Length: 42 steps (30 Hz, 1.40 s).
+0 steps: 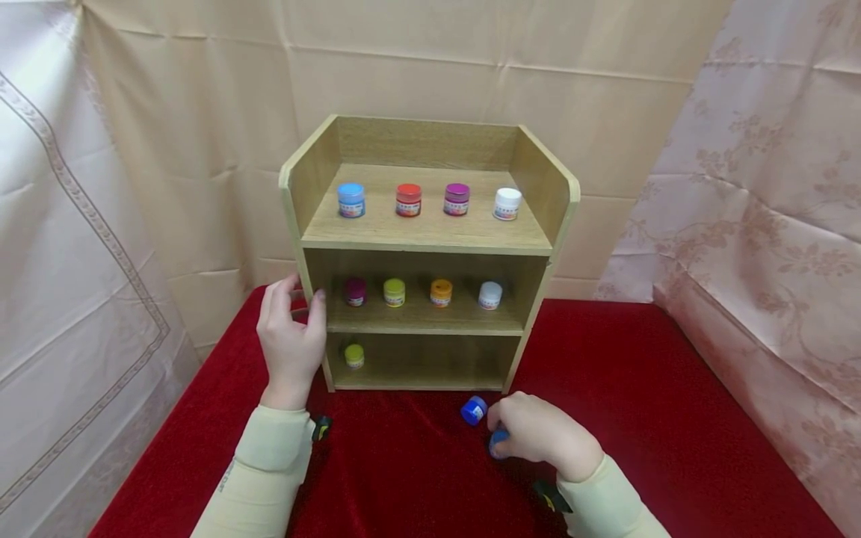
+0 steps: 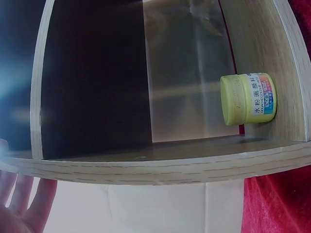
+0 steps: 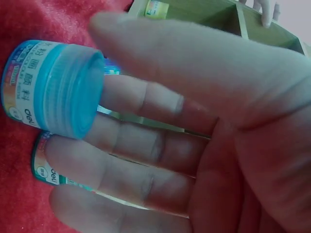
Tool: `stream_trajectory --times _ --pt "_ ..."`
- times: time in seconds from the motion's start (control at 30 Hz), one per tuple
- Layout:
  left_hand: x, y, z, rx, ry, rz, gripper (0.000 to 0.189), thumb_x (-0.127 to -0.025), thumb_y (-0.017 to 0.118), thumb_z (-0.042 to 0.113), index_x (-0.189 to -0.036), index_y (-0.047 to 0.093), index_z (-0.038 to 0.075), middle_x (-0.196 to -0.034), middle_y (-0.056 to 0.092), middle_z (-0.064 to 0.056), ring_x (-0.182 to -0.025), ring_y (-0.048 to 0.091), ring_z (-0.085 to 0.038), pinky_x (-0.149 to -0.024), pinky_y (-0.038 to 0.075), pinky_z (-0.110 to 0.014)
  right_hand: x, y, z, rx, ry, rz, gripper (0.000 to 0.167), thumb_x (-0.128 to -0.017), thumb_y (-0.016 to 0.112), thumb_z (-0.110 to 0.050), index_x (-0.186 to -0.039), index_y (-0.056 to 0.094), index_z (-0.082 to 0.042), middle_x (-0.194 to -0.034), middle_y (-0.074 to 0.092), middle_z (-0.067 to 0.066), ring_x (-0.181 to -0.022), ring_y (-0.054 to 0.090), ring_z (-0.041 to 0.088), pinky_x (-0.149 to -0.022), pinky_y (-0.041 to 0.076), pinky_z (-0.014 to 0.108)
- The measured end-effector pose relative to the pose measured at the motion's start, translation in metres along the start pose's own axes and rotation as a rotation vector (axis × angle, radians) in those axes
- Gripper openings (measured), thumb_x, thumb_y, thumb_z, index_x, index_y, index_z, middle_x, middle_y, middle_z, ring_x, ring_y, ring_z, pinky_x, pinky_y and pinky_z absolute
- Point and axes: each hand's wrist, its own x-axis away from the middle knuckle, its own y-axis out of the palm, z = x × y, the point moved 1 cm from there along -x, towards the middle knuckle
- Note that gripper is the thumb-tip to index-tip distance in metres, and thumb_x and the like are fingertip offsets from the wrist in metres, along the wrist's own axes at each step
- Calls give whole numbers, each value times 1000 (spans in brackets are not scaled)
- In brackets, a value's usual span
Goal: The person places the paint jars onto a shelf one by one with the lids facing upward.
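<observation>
My left hand grips the left side panel of a wooden shelf, fingers outside and thumb over the front edge. A yellow-green paint jar stands in the bottom compartment near it. Low on the right, my right hand reaches around a light-blue paint jar on the red cloth. Its thumb stands apart from the jar, while the other fingers extend past the lid. A dark-blue paint jar lies tilted by the index finger. Under the hand is a green paint jar, hidden in the head view.
On the top level stand blue, red, purple and white jars. The middle level holds purple, yellow-green, orange and white jars. Red cloth covers the table; curtains hang around it.
</observation>
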Motion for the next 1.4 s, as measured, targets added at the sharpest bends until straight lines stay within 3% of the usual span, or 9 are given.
stream_trajectory --times 0.13,0.2,0.3,0.43,0.6,0.7,0.93,1.17,1.4 --pt "0 1 -1 -2 4 2 33 -90 75 3 -121 66 -3 -113 65 -17 -97 67 -29 -84 49 -14 0 1 2 8 6 1 17 -78 87 -15 -92 77 -14 -78 65 -11 -65 57 6 -65 54 31" --pt "0 1 -1 -2 5 1 33 -90 75 3 -121 65 -3 -113 65 -18 -97 66 -30 -84 45 -9 0 2 3 6 8 -3 18 -78 87 -15 -92 77 -13 -77 64 -11 -65 57 6 -64 54 31" --pt "0 1 -1 -5 3 1 33 -90 75 4 -121 66 -3 -113 65 -17 -98 66 -29 -83 50 -15 0 3 3 2 10 -12 17 -78 87 -16 -92 77 -14 -77 64 -12 -64 56 6 -64 54 30" --pt "0 0 0 -18 -3 -7 32 -91 74 5 -122 66 -1 -114 65 -15 -98 66 -28 -80 58 -36 -1 3 4 8 5 -9 17 -78 87 -16 -92 77 -14 -79 65 -11 -66 57 6 -65 54 30" --pt "0 0 -1 -28 -8 -25 32 -93 72 7 -123 64 -2 -115 65 -15 -99 66 -27 -79 59 -49 0 2 4 -15 -4 -18 16 -79 86 -16 -92 76 -14 -78 64 -12 -66 57 6 -64 54 30" --pt "0 0 -1 -33 0 -31 32 -93 72 8 -123 64 -2 -115 64 -15 -99 66 -27 -79 59 -48 -1 1 5 -39 -22 -13 14 -81 85 -17 -91 76 -15 -74 61 -14 -63 56 6 -62 52 29" --pt "0 0 -1 -26 2 -20 32 -92 73 6 -123 65 -1 -114 65 -14 -98 67 -28 -77 58 -47 -3 -4 7 -29 -95 84 10 -83 83 -16 -84 73 -17 -64 56 -15 -54 48 4 -54 47 26" --pt "0 0 0 -14 -7 -7 33 -90 75 4 -122 65 -1 -114 65 -15 -97 67 -29 -76 58 -48 -4 -8 8 -22 -160 175 13 -84 84 -16 -92 75 -13 -79 64 -13 -65 55 5 -61 51 25" --pt "0 0 -1 4 4 5 32 -90 74 3 -120 66 -3 -112 66 -17 -96 67 -28 -79 56 -25 -4 -11 9 -37 -214 281 20 -85 83 -15 -102 75 -9 -93 71 -3 -77 63 12 -69 55 26"
